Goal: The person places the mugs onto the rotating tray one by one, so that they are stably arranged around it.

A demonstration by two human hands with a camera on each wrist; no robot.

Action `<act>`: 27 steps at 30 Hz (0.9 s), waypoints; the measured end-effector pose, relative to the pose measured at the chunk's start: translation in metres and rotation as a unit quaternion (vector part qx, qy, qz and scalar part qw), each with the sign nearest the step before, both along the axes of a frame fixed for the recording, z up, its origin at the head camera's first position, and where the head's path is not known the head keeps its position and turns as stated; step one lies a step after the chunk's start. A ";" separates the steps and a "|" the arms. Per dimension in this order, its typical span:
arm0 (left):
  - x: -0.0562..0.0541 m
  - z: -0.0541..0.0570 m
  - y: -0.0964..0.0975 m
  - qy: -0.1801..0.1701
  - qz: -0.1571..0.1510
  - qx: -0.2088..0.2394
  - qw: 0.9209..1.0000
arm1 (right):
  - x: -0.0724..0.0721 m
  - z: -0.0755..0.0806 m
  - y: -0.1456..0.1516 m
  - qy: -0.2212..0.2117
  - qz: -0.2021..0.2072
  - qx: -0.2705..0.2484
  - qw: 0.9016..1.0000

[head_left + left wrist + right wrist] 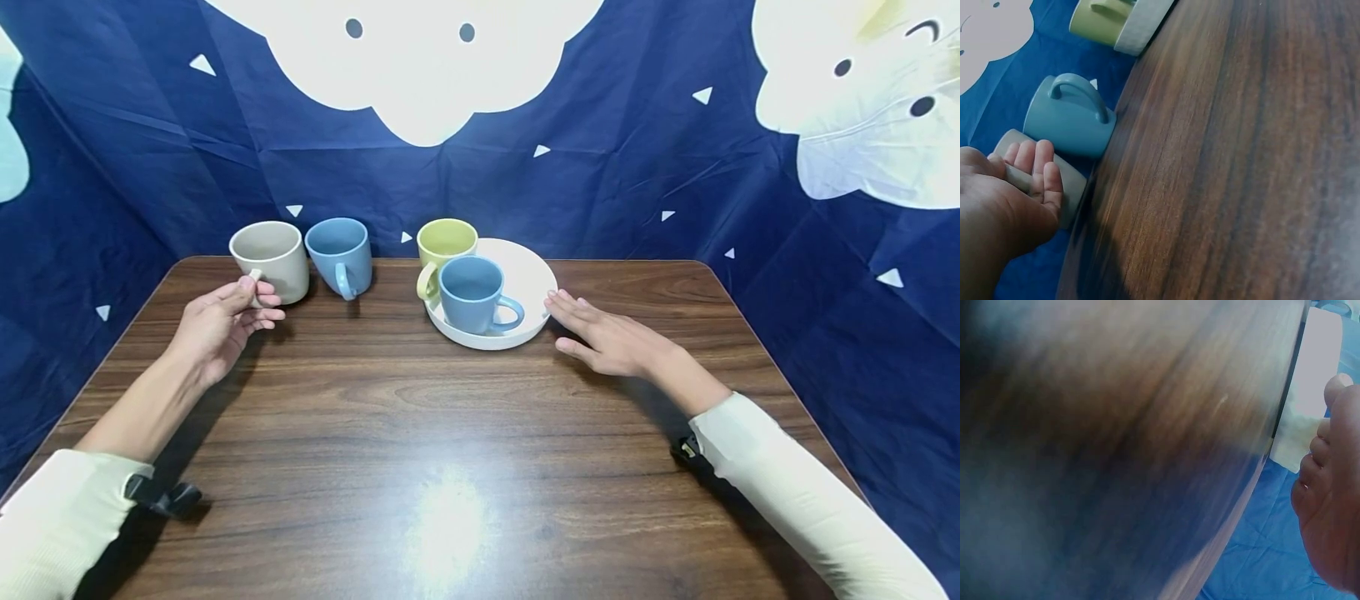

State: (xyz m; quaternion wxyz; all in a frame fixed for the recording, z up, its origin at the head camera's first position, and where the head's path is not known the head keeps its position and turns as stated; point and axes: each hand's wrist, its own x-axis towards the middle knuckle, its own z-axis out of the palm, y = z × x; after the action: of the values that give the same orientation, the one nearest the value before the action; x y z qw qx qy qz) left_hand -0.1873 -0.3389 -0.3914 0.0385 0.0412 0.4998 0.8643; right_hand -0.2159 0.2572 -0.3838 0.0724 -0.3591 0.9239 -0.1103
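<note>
My left hand (221, 327) pinches the handle of a light grey mug (288, 271) at the table's far left. In the left wrist view, the thumb and fingers of that hand (1010, 194) close around the handle, partly hiding the grey mug (1072, 194). Just right of it stands a blue mug (352, 248), its handle facing the front. A white round tray (528, 275) with a raised rim carries a green mug (447, 236) and a second blue mug (471, 296). My right hand (611, 340) is stretched flat, fingertips right at the tray's right rim.
The brown wood-grain table (360, 433) ends at a back edge close behind the mugs and tray. A dark blue cloth (630, 192) with white cloud shapes hangs behind and at both sides. Each wrist wears a small black camera device (161, 496).
</note>
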 end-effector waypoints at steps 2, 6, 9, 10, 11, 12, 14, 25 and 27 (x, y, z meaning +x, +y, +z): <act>0.001 0.000 0.001 0.001 0.002 -0.001 1.000 | 0.001 0.000 0.000 -0.001 0.000 -0.001 1.000; 0.005 0.001 0.003 0.003 0.002 -0.010 1.000 | 0.002 -0.001 0.000 -0.002 -0.001 0.000 1.000; 0.009 0.000 0.004 0.006 0.000 -0.015 1.000 | 0.004 -0.001 0.000 -0.003 -0.001 0.001 1.000; 0.010 0.000 0.004 0.007 0.000 -0.016 1.000 | 0.004 -0.001 0.000 -0.003 -0.001 0.000 1.000; 0.011 -0.001 0.005 0.008 -0.001 -0.015 1.000 | 0.004 -0.001 0.000 -0.003 0.000 0.000 1.000; 0.012 -0.001 0.005 0.010 -0.002 -0.015 1.000 | 0.005 -0.002 0.000 -0.002 0.000 0.001 1.000; 0.014 -0.001 0.006 0.013 -0.004 -0.011 1.000 | 0.005 -0.001 -0.001 -0.002 0.002 -0.002 1.000; 0.023 -0.003 0.011 0.027 -0.009 0.003 1.000 | 0.009 0.000 -0.002 -0.005 0.003 0.000 1.000; 0.024 -0.004 0.012 0.032 -0.011 0.000 0.999 | 0.009 0.000 -0.001 -0.004 0.003 0.001 1.000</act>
State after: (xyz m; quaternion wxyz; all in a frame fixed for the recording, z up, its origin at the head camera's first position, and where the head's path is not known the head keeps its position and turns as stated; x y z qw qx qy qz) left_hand -0.1633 -0.3268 -0.3954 0.0318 0.0742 0.5003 0.8621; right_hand -0.2068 0.2559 -0.3842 0.0767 -0.3615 0.9226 -0.1106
